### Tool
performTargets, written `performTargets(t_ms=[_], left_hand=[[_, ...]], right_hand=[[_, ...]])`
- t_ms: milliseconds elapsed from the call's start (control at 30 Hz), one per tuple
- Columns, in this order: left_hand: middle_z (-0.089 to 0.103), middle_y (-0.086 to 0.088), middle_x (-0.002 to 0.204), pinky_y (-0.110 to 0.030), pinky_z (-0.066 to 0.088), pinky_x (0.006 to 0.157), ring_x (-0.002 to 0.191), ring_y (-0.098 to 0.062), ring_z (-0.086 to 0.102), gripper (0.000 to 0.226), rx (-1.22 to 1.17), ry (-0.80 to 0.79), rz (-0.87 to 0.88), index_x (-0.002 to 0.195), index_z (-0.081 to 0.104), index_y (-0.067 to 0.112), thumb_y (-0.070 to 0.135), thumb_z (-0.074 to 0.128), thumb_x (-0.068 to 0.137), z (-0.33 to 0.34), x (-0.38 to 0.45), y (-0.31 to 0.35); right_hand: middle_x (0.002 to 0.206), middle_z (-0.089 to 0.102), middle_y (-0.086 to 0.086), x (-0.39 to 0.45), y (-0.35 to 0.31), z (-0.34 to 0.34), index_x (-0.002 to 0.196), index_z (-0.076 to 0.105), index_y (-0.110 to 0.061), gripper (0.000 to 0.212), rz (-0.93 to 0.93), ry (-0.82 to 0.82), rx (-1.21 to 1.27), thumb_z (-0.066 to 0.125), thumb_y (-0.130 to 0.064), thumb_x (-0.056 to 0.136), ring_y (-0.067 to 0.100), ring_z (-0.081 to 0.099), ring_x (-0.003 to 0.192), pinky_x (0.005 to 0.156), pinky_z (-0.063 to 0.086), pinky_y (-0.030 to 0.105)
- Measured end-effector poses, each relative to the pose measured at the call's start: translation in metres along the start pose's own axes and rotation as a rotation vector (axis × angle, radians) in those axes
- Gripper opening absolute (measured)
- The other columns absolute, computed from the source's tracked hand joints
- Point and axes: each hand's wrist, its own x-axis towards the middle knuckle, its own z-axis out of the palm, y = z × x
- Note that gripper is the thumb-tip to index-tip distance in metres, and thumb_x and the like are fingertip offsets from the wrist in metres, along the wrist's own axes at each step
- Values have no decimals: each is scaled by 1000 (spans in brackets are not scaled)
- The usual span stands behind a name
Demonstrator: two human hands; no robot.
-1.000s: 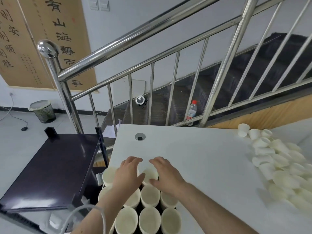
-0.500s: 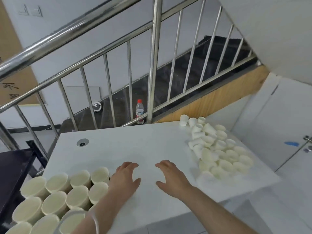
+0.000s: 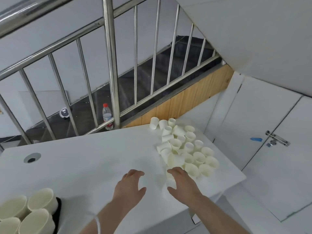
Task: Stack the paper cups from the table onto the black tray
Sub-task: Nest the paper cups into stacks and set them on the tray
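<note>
The white table [image 3: 101, 157] in front of me carries a loose pile of paper cups [image 3: 184, 147] at its right end and a black tray [image 3: 58, 210] of upright cups at its near left corner.

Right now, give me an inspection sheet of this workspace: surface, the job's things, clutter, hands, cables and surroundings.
Surface: white table with a round grommet hole at its far left.
Job's things: loose cups piled at the table's right end, some upright, some tipped; stacked cups on the black tray at lower left.
Clutter: nothing seen on the table.
Hands: left hand open over bare table; right hand open, reaching the nearest cup of the pile, no grip visible.
Cables: white cord across the left forearm.
Surroundings: steel railing, bottle behind it on the stairs, white door with latch at right.
</note>
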Motion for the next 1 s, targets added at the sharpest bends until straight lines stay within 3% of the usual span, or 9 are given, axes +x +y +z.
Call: performTargets(t_ms=[300,433,667,1000], left_hand=[[38,15,141,-27,44,98,127,-7,44,58,-110,-86,-5,141,35,32,42,56,89,53,110,41],[37,12,142,-28,45,97,125,-10,46,68,-137,-161,-12,145,29,31,47,60,86,76,150,52],[34,8,145,-31,44,99,126,-12,45,82,-179,-274,-46,147,24,28,46,67,81,98,182,58],[29,7,148,-28,44,96,127,-12,44,89,-199,-262,-115,150,15,27,38,69,80,125,199,63]], right_hand=[[148,30,-6,71,83,-21,149,26,-25,65,95,-73,-90,57,-32,93,14,37,131,92,48,27],[149,30,-6,107,114,-21,150,25,-25,68,120,-122,-88,59,-31,91,15,34,134,96,46,29],[146,34,-7,138,137,-8,148,27,-26,69,83,-164,-64,62,-32,89,15,36,133,99,45,31],[142,36,-10,156,158,8,147,31,-26,66,1,-197,-7,62,-23,88,15,36,131,99,45,31]])
